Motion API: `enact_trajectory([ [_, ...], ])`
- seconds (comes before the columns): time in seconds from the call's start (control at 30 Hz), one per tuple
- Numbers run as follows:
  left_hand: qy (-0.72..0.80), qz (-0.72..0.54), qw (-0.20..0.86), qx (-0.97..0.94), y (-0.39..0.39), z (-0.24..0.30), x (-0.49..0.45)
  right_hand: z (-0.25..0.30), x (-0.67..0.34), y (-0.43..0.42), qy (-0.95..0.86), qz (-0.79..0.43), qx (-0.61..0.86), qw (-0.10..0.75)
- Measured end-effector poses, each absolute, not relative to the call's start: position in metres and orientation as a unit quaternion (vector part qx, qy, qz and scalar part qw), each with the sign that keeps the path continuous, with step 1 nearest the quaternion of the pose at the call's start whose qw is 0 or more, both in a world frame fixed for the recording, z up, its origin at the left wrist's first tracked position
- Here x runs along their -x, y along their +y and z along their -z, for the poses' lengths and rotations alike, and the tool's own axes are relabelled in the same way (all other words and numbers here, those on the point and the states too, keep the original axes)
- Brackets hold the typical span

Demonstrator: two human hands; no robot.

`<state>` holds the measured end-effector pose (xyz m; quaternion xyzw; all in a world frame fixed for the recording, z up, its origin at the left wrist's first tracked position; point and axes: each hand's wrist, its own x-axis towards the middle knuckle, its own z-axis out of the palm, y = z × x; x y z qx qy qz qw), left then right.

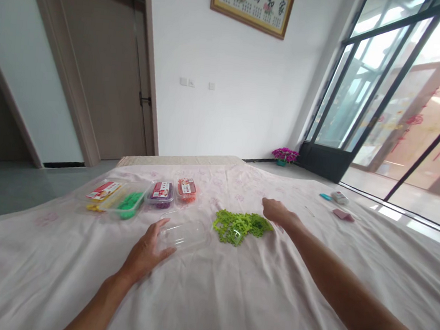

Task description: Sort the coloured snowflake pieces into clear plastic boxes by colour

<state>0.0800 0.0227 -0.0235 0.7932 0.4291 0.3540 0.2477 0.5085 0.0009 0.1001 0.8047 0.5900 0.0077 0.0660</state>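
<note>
A pile of light green plastic pieces lies on the pale pink cloth. My right hand reaches to the pile's right edge with its fingers curled together, touching the pieces. Left of the pile sits an empty clear plastic box. My left hand rests flat against the box's near left side, fingers spread and thumb along its front edge.
Further back stand three clear boxes: one with yellow and green pieces, one purple, one orange-red. Small objects lie at the far right of the cloth. A door, a potted flower and glass doors lie beyond.
</note>
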Motion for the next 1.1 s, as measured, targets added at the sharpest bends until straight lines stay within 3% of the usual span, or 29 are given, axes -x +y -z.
enact_trajectory([
  [0.33,0.423,-0.381,0.189,-0.8,0.022,0.025,-0.076,-0.092,-0.441,0.034,0.633,0.055,-0.772,-0.03],
  [0.63,0.408,-0.443,0.111,-0.79,0.035,0.032,-0.072,-0.054,-0.507,0.04,0.514,0.086,-0.843,-0.135],
  [0.87,0.418,-0.453,0.084,-0.783,0.039,0.032,-0.073,0.0,-0.503,0.029,0.468,0.008,-0.863,-0.192],
  [1.0,0.42,-0.464,0.059,-0.778,0.039,0.031,-0.072,0.003,-0.496,0.029,0.493,-0.087,-0.824,-0.264],
  [1.1,0.421,-0.473,0.04,-0.773,0.039,0.03,-0.072,-0.007,-0.494,0.03,0.521,-0.072,-0.796,-0.301],
])
